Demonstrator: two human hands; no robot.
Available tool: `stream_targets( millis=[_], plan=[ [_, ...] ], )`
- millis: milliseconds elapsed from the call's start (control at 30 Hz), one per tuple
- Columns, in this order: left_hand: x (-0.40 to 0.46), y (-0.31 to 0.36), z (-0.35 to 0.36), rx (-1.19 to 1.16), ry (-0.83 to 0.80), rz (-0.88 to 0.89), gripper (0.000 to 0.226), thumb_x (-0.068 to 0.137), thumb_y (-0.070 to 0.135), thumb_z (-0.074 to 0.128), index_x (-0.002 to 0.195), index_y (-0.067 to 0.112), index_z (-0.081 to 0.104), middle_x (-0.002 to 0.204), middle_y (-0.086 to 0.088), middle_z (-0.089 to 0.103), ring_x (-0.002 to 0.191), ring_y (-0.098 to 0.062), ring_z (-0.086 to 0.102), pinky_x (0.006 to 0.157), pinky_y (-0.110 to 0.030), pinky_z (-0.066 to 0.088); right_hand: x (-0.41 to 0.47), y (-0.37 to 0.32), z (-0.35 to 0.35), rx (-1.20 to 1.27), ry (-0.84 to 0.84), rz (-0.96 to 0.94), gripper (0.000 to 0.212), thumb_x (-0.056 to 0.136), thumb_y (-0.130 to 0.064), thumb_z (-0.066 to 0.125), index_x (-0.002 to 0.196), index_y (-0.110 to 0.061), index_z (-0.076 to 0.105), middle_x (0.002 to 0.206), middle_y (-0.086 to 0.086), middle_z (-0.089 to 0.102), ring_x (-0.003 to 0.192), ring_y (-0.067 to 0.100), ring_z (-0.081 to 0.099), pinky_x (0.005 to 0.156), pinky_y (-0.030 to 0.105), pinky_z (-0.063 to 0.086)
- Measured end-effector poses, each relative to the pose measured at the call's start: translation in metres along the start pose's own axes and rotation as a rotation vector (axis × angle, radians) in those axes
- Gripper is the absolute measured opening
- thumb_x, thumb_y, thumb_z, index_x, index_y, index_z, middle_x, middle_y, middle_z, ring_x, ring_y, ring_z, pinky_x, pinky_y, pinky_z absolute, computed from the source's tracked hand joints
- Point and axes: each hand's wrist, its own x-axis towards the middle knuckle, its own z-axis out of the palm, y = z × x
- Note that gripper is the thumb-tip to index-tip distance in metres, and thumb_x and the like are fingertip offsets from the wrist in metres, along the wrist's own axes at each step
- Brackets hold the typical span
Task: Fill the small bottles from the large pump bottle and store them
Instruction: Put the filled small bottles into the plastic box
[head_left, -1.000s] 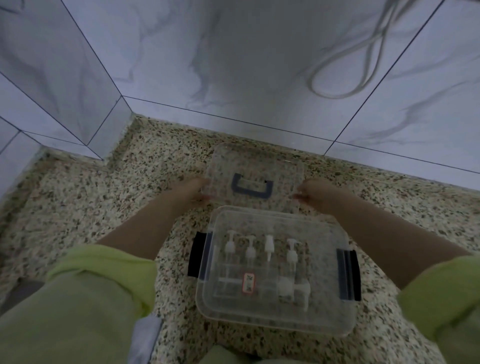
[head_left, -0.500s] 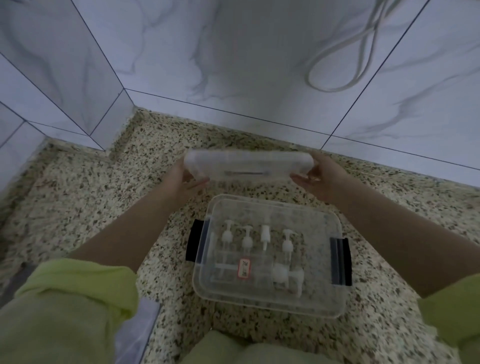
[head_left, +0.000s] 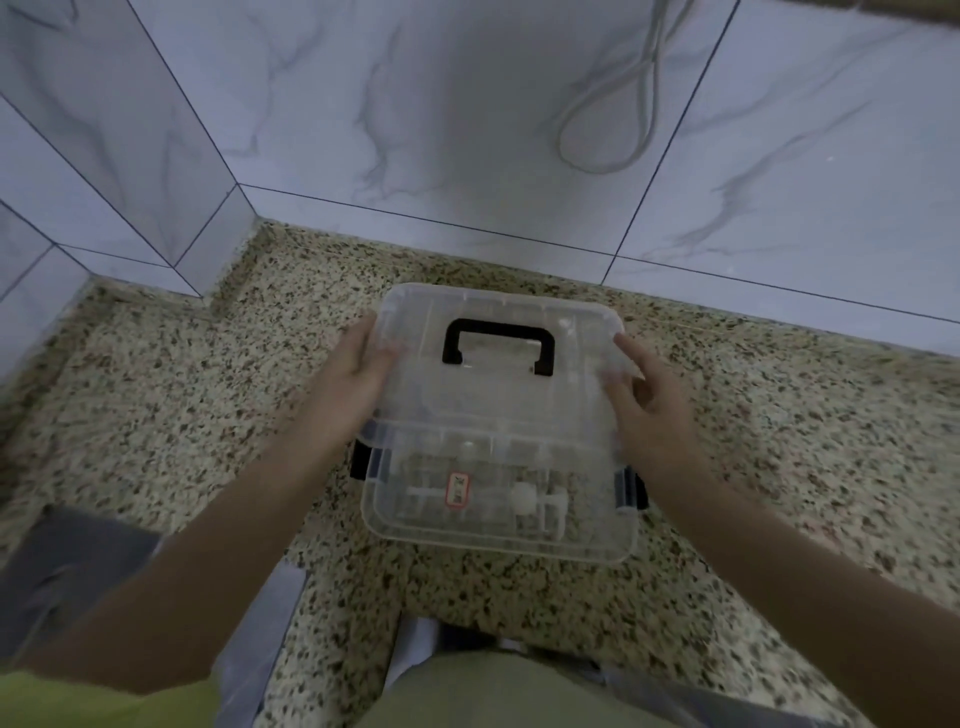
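Storage step, as judged: your left hand (head_left: 358, 374) and right hand (head_left: 649, 410) grip the clear lid (head_left: 498, 400) by its ends, tilted over the box (head_left: 493, 540); small bottles (head_left: 524, 499) lie inside; next, align the lid edges, press down, then close the side latches (head_left: 631, 491).

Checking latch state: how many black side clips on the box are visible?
2: left clip by the left forearm, right clip under the right wrist. The lid isn't seated yet.
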Motion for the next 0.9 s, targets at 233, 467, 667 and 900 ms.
stream_targets(
  millis=[233,467,667,900],
  plan=[
    [-0.053,-0.024,0.017,0.068,0.057,0.097,0.050,0.107,0.033,0.038,0.155,0.031,0.027,0.145,0.018,0.036,0.126,-0.002,0.038,0.101,-0.027,0.037,-0.062,0.021,0.002,-0.083,0.011,-0.120,0.050,0.110,-0.020,0.038,0.150,-0.049,0.029,0.161,-0.011,0.032,0.144,0.018,0.042,0.110,0.053,0.047],
    [-0.067,-0.043,0.032,0.087,0.016,0.041,0.054,0.108,0.031,0.035,0.159,0.024,0.019,0.151,0.021,0.023,0.134,0.006,0.021,0.108,-0.018,0.021,-0.077,0.031,0.004,-0.089,0.015,-0.058,0.050,0.109,-0.014,0.040,0.150,-0.040,0.029,0.154,-0.018,0.032,0.143,0.001,0.032,0.121,0.047,0.035],
    [-0.060,-0.052,0.033,0.171,0.049,0.070,0.053,0.107,0.032,0.035,0.158,0.023,0.022,0.160,0.004,0.031,0.145,-0.014,0.032,0.118,-0.041,0.031,-0.081,0.036,0.008,-0.094,0.017,-0.058,0.058,0.110,-0.016,0.042,0.147,-0.055,0.020,0.165,-0.025,0.007,0.154,-0.004,0.005,0.128,0.047,0.017],
    [-0.040,-0.053,0.031,0.164,0.041,0.067,0.052,0.106,0.045,0.032,0.155,0.031,0.028,0.157,0.007,0.036,0.143,-0.016,0.037,0.115,-0.048,0.036,-0.060,0.033,0.004,0.104,0.049,0.243,0.055,0.106,-0.034,0.052,0.156,-0.037,0.031,0.133,-0.021,0.048,0.108,-0.004,0.054,0.078,0.017,0.050]
  ],
)
